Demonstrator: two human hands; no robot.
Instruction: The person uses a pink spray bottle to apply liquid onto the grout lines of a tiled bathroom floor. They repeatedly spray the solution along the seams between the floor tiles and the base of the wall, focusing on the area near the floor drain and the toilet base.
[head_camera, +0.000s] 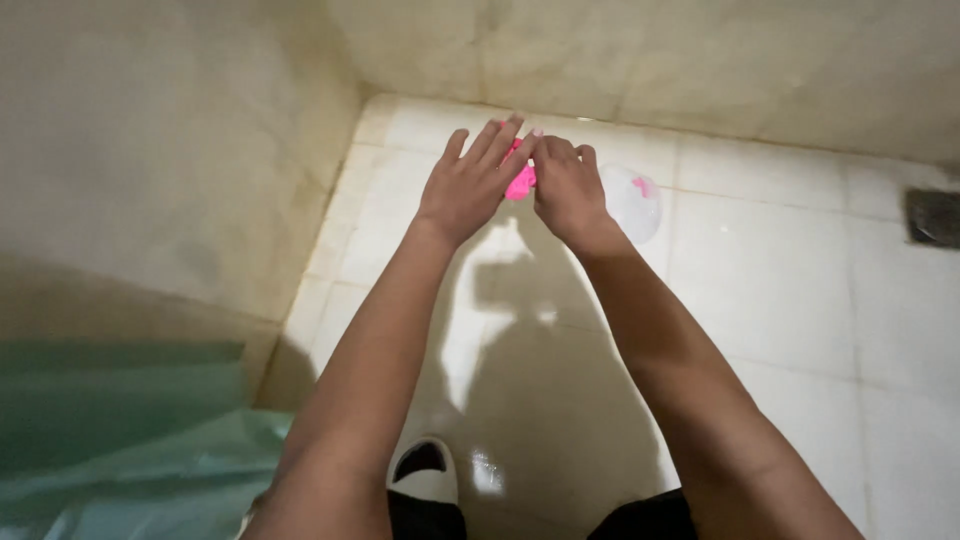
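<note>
Both my arms reach out over a wet tiled floor. My left hand (468, 183) has its fingers spread and its fingertips touch a small bright pink thing (520, 182). My right hand (567, 185) is curled with its fingers pinched on the same pink thing, between the two hands. What the pink thing is I cannot tell; most of it is hidden behind my fingers. Just right of my right hand lies a clear, whitish plastic bag or wrapper (633, 203) with a pink spot on it, resting on the floor.
Beige tiled walls (150, 150) close in on the left and at the back. A floor drain (932, 217) sits at the far right. A green plastic sheet (120, 440) fills the lower left. A white and black shoe (425, 470) shows at the bottom.
</note>
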